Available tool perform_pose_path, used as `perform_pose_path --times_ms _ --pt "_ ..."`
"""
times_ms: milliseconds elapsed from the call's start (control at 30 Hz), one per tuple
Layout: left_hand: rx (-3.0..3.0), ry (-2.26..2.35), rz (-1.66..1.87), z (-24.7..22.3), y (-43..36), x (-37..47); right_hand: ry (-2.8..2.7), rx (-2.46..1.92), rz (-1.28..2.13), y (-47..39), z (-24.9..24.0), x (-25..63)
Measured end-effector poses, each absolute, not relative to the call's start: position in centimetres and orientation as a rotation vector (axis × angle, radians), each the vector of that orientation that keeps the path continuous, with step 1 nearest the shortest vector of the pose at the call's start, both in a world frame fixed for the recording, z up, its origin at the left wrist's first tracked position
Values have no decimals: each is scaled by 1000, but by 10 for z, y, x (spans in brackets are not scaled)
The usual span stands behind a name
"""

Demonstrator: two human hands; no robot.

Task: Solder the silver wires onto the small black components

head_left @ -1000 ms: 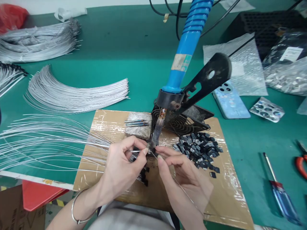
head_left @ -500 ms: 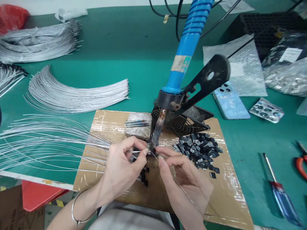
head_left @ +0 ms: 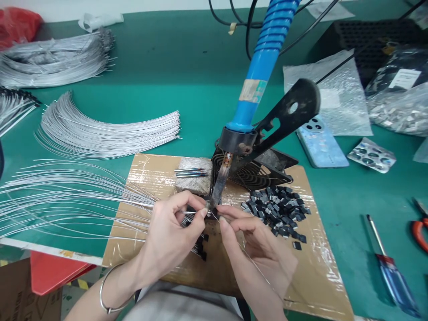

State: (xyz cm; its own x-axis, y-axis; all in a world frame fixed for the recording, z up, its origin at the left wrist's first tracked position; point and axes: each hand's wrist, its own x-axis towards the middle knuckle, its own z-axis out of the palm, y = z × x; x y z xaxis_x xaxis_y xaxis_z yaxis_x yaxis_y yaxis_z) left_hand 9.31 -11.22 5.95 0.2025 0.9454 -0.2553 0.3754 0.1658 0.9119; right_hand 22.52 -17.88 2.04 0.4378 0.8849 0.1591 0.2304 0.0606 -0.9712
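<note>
A blue-handled soldering iron is fixed in a black bracket, its tip slanting down between my hands. My left hand pinches a thin cable with thumb and forefinger, close to the tip. The cable's far end and any small part there are too small or hidden to make out. From the other side, my right hand pinches a thin strand of solder wire, its end reaching toward the tip. Cables with black connectors lie below my left hand.
Small black connector pieces are heaped on the cardboard at right. A sponge-like block, a fan and bundled cables stand behind. Rightward are a phone, screwdriver and red-handled tool.
Both hands keep the same grip beside the iron's tip. Only a very slight shift of the whole view shows.
</note>
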Motion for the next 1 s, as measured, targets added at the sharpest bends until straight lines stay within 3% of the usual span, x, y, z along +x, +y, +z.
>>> perform_pose_path --times_ms 1000 --pt "1434 1365 682 59 -113 92 -1054 -1457 589 -179 17 222"
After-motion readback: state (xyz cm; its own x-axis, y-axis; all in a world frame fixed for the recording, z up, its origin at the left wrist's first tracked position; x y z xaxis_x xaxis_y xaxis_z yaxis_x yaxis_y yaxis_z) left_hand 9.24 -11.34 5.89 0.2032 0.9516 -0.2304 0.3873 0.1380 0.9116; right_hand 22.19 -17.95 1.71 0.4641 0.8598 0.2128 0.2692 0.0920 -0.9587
